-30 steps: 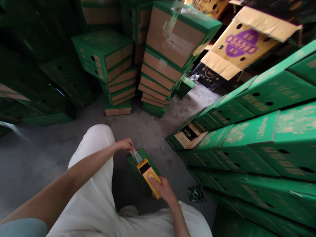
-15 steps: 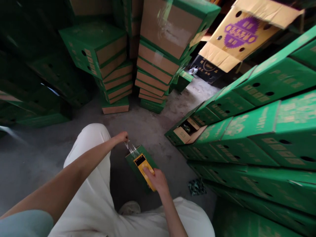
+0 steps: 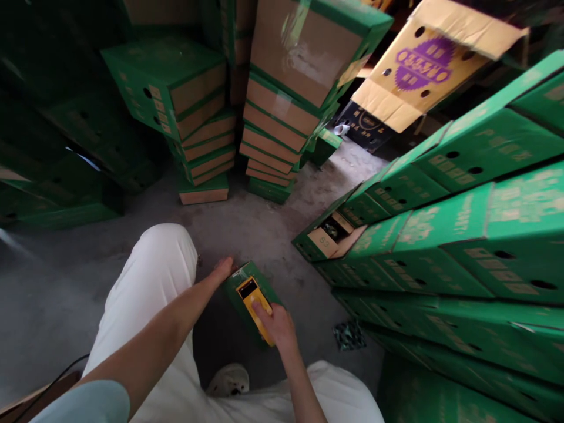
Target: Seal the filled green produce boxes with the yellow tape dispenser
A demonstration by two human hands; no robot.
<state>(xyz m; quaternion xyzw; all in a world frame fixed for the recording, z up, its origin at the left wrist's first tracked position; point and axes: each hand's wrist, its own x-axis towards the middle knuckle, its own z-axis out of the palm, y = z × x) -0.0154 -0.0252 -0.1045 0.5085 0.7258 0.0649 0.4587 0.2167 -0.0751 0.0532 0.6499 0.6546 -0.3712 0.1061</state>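
A green cardboard box lies on the floor between my knees. My right hand is closed around a yellow handheld device with a dark rectangular panel at its far end, held over the box top with the thumb along it. My left hand reaches to the box's far left edge. Its fingers look stretched out against that side, though their tips are partly hidden. Beside this hand, a shiny clear strip that looks like tape lies across the far end of the box.
Green boxes are stacked along my right, one with an open end. Further stacks stand ahead and to the left. A yellow carton with purple print is at the back right. A dark patterned packet lies on the floor.
My left hand has moved down from above the box's far end to its left edge. The clear strands stretched between that hand and the box now lie against the box.
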